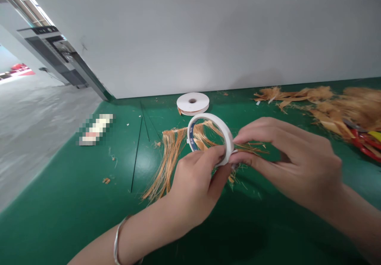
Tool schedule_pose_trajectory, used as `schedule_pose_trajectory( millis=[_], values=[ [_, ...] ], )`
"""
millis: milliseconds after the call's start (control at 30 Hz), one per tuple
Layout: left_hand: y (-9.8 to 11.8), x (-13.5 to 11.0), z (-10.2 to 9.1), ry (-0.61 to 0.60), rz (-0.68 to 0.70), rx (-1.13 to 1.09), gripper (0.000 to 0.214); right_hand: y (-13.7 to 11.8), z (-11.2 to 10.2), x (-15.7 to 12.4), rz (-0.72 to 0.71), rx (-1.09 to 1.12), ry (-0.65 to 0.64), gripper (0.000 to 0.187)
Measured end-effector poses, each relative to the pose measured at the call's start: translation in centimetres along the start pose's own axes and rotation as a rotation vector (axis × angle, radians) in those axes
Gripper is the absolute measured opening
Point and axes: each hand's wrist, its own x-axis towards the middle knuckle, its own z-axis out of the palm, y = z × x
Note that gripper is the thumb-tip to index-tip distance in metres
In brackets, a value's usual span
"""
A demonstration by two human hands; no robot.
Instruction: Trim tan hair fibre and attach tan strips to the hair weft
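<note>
My left hand point(195, 179) grips a nearly spent roll of white tape point(224, 132), thumb on its lower rim, holding it upright over the green table point(74, 201). My right hand point(285, 157) pinches at the roll's right edge, fingers pressed together on the tape there; whether they hold a loose end I cannot make out. Under and behind the roll lies a fan of orange-tan straw-like fibres point(168, 157) on the table. A silver bracelet point(117, 241) circles my left wrist.
A fuller white tape roll point(193, 103) lies flat near the wall. A heap of the same fibres point(336, 106) fills the right side, with red-handled scissors point(364, 142) on it. A blurred small object point(95, 130) lies at the left. A white wall backs the table.
</note>
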Motion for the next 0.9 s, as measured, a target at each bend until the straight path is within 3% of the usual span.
schedule_pose_trajectory(
  millis=[133,333,467,600,733,900],
  values=[
    [-0.1,0.1,-0.2,-0.022,-0.021,0.028,0.011,0.1,-0.2,0.2,0.006,0.028,-0.043,0.008],
    [-0.1,0.7,-0.3,-0.065,-0.119,-0.061,0.026,1.2,0.5,-0.3,0.206,0.185,-0.015,0.012],
    [-0.4,0.8,-0.1,-0.053,-0.054,0.042,0.021,1.9,1.2,-0.6,0.331,0.361,0.005,0.022],
    [-1.2,0.7,0.3,-0.001,0.044,0.273,0.020,1.5,1.3,-0.2,0.246,0.143,-0.103,0.004],
    [-1.6,0.6,0.5,0.057,0.137,0.483,0.021,1.0,1.6,-0.2,0.186,0.049,-0.142,0.008],
    [-2.1,0.6,0.3,0.113,0.276,0.664,0.019,0.6,1.9,-0.6,0.241,0.043,-0.175,0.012]
  ],
)
